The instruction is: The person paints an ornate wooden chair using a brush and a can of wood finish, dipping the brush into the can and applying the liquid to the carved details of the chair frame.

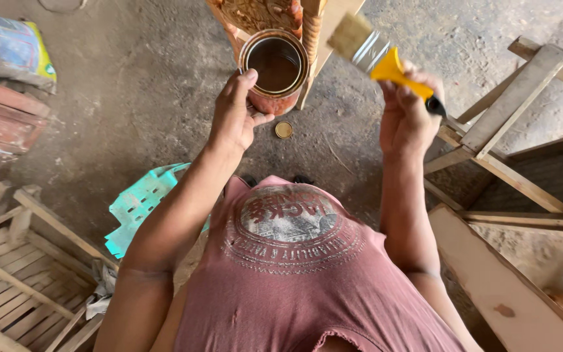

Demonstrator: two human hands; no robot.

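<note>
My left hand point(234, 112) grips a round metal can point(274, 68) by its side and holds it up; dark brown liquid fills the open can. My right hand point(408, 111) is closed on a paintbrush point(379, 55) with a yellow handle, a metal ferrule and pale bristles. The brush is raised, with its bristles pointing up and left, just to the right of the can. A carved wooden furniture piece point(262, 13) stands directly behind the can at the top of the view.
A small round lid point(284, 130) lies on the dirt floor below the can. A turquoise cardboard scrap point(139, 202) lies at left. Slatted wooden frames point(21, 287) sit at lower left, and bare wooden frames point(516, 124) and a plank point(509, 287) at right.
</note>
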